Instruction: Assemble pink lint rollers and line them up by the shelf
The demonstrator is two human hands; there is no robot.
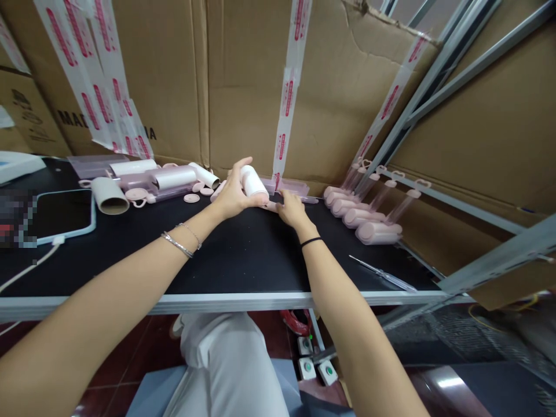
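Note:
My left hand (234, 197) is closed round a short white roll (255, 183), like that of a lint roller, with the thumb under its near end and the index finger raised. My right hand (293, 209) is beside it, fingers bent and closed on a slim pink piece (271, 206) that reaches towards the roll's lower end. Whether that piece joins the roll is hidden. Just behind the right hand lies a translucent pink plastic cover (297, 187). Round pink caps (191, 198) lie left of my left hand.
On the left are white rolls (175, 176), a cardboard-cored roll (109, 195), pink covers and a phone (65, 213) with a cable. Several pink lint rollers (379, 232) with heart-shaped loops stand in a row at right. A screwdriver (384, 274) lies near the table's front edge (243, 300). Cardboard (243, 75) walls the back.

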